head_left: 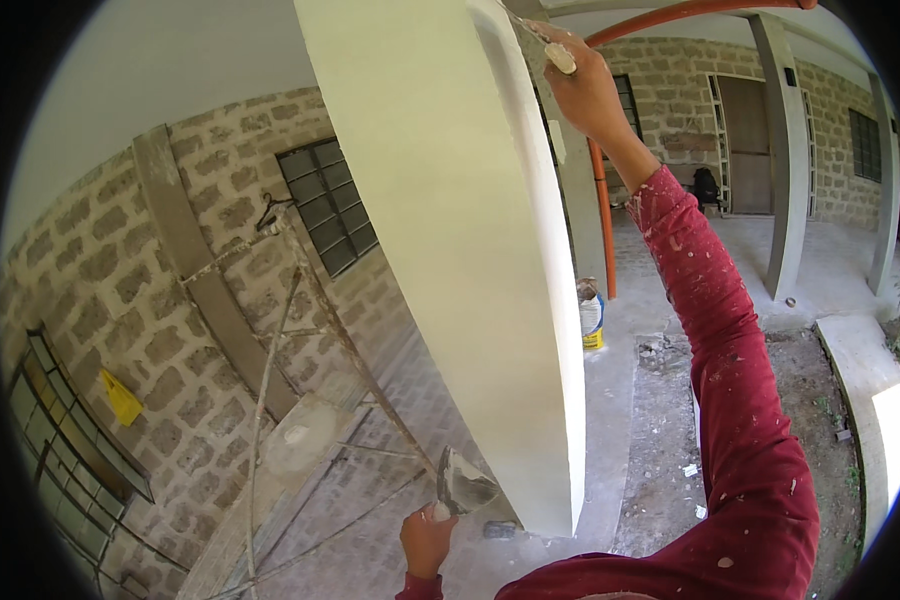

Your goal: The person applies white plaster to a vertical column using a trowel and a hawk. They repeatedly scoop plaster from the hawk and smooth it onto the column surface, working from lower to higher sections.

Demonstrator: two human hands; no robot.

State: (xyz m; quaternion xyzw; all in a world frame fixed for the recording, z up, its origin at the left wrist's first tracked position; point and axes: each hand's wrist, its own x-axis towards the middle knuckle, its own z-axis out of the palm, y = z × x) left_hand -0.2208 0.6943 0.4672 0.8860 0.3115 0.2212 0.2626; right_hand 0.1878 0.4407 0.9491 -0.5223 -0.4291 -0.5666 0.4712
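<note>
A tall pale column [440, 220] fills the middle of the view, with a greyish streak near the top of its right edge. My right hand [585, 98] is raised high by that edge. Its fingers are closed round the pale handle of a putty knife [560, 57], whose thin blade reaches toward the column's upper right edge. Low down, left of the column's foot, my left hand [426, 542] grips a wide scraper [466, 486] with whitish smears on its blade. My right sleeve is red and spotted with pale splashes.
Metal scaffolding [335, 340] with a plank [295, 450] stands at left, before a stone-block wall [210, 190]. Behind the column's right side are a bucket [591, 315] and an orange pipe [603, 220]. A low concrete kerb [855, 360] borders rough ground at right.
</note>
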